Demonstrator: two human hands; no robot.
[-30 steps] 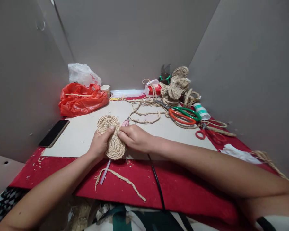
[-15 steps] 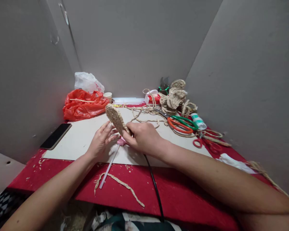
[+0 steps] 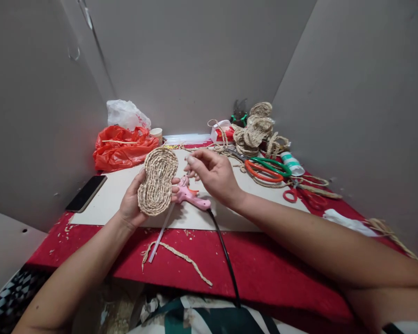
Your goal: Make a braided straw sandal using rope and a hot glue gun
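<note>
My left hand holds up a coiled, braided straw sole with a narrow waist, its flat face turned toward me. The fingers wrap behind it and their tips show at its right edge. A pink glue gun lies on the white board just right of the sole, with a clear glue stick sticking out toward me. Above the gun is my right hand, thumb and forefinger brought together near the nozzle. Anything between those fingertips is too small to make out.
Scissors with orange and green handles, red-handled scissors and straw cord lie right. Coiled straw pieces are piled behind. A phone and red plastic bag are left. A braid strand and black cable lie in front.
The straw sole has passed from my right hand into my left and turned its flat face toward me. My right hand has moved up and right, uncovering the glue gun.
</note>
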